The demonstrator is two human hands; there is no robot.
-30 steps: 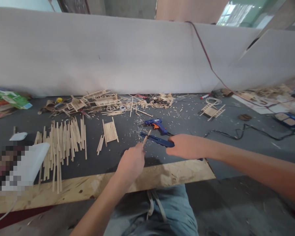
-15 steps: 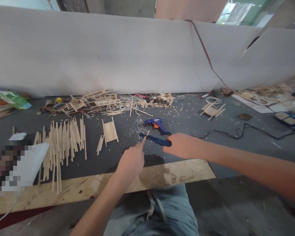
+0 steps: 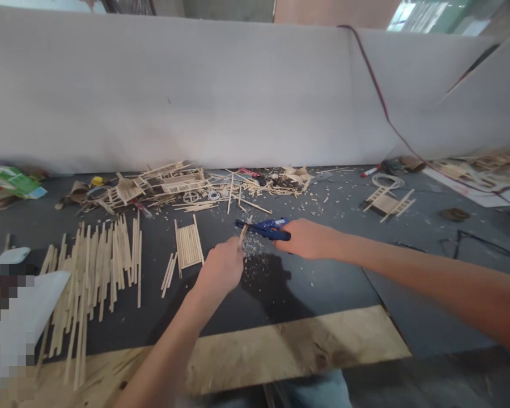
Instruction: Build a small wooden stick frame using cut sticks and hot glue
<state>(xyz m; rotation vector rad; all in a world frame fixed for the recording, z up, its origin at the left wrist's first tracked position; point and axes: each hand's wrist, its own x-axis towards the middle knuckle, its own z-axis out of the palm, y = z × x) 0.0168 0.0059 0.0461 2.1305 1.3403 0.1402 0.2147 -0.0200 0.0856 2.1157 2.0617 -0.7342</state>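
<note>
Near the frame's center, your left hand (image 3: pixel 221 266) pinches a thin, pale wooden stick (image 3: pixel 242 234), its tip meeting the blades of the blue-handled cutter (image 3: pixel 261 228) that your right hand (image 3: pixel 308 238) grips closed. Fine pale shavings (image 3: pixel 255 249) speckle the dark matte table (image 3: pixel 323 283) below. Flat wooden sticks (image 3: pixel 97 266) lie fanned at left.

A long white partition (image 3: pixel 204 90) spans twelve o'clock behind the dark worktop (image 3: pixel 331 283). A red cable (image 3: pixel 380 93) drapes over it. Daylit window (image 3: pixel 412 14) at one o'clock.
</note>
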